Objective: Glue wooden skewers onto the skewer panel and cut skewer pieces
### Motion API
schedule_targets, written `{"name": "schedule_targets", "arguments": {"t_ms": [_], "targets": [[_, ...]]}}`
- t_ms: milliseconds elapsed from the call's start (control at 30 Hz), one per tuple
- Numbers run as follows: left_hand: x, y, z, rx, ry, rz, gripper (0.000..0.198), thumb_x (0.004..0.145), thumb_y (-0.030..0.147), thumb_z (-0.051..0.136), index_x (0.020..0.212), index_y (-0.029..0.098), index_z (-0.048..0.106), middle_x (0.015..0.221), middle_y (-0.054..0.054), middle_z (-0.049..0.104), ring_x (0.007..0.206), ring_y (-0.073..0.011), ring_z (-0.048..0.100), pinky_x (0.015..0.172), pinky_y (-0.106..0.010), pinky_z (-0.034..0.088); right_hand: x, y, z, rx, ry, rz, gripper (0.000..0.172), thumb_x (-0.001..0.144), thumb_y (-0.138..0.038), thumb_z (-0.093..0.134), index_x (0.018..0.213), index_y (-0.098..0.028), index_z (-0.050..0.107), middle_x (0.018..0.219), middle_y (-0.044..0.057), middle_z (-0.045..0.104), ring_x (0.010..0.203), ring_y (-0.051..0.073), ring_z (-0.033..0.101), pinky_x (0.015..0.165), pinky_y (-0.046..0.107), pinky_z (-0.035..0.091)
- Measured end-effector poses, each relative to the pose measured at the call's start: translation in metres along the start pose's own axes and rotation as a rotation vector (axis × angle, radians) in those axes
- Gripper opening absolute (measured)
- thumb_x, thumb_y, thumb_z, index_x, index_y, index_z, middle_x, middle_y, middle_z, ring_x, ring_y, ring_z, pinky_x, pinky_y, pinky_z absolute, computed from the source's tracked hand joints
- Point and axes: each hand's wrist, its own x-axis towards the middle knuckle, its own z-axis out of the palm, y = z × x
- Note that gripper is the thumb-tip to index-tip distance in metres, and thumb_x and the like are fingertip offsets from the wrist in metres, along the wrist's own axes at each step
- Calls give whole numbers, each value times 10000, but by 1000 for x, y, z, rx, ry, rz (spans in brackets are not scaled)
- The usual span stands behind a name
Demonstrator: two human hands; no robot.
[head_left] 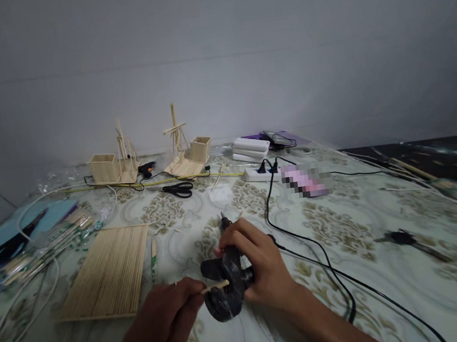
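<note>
My right hand is closed around a black hot glue gun, whose narrow nozzle points away from me. Between the pinched fingers of my left hand is a short pale wooden stick. The stick's free end lies over the rear of the glue gun; whether they touch, I cannot tell. To the left rests a flat panel of wooden sticks, with a loose stick carrying a green label beside it.
Two wooden stick models stand at the back. Black scissors lie before them. A white power strip feeds black cables. Bagged sticks are at left, keys at right.
</note>
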Motion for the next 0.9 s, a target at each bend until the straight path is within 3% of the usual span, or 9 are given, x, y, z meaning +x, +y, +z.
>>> {"name": "schedule_targets", "arguments": {"t_ms": [133, 267, 367, 467, 567, 733, 900], "targets": [[-2, -2, -2, 2, -37, -36, 289, 1059, 257, 488, 970, 253, 763, 790, 8, 802, 676, -151, 738, 686, -200, 589, 0, -7, -2, -69, 92, -22, 289, 956, -131, 586, 759, -253, 413, 670, -41, 415, 546, 137, 414, 520, 308, 270], [2, -3, -3, -64, -67, -111, 332, 1088, 282, 442, 901, 231, 712, 675, 40, 716, 571, -119, 659, 598, -184, 526, 1, -6, -8, 16, 173, 26, 317, 948, -98, 606, 782, -256, 387, 675, -59, 393, 544, 122, 403, 521, 287, 289], [7, -2, -4, -79, -74, -101, 347, 1095, 284, 417, 883, 225, 686, 624, 56, 670, 521, -108, 623, 537, -183, 477, 1, 2, -10, 48, 165, 36, 156, 919, -111, 619, 940, -244, 541, 834, 1, 549, 714, 159, 565, 636, 280, 437], [8, 0, -3, -42, -79, -70, 331, 1082, 250, 421, 883, 231, 684, 688, 49, 728, 567, -110, 676, 571, -187, 501, -1, 8, -6, 62, 43, 15, 334, 857, -131, 615, 1178, -219, 591, 1084, 98, 609, 980, 244, 642, 791, 341, 534], [5, 1, -2, 1, -52, -28, 304, 1079, 247, 447, 916, 243, 703, 760, 43, 785, 633, -120, 733, 620, -184, 541, -5, 7, -1, 65, -26, 7, 433, 825, -134, 626, 1248, -215, 582, 1150, 121, 593, 1055, 275, 636, 829, 369, 552], [2, 2, -2, 22, -39, 6, 309, 1102, 297, 457, 956, 260, 726, 806, 38, 811, 677, -126, 758, 645, -174, 569, -5, 3, 3, 92, -46, 1, 299, 843, -129, 611, 1125, -222, 582, 1085, 108, 596, 982, 256, 630, 808, 367, 549], [3, 3, -2, 43, -29, 12, 361, 1118, 351, 443, 937, 254, 739, 756, 32, 798, 648, -127, 749, 639, -169, 576, -2, 2, 4, 82, -39, 15, 109, 980, -136, 580, 1007, -238, 552, 965, 64, 624, 853, 207, 625, 724, 315, 513]]}}
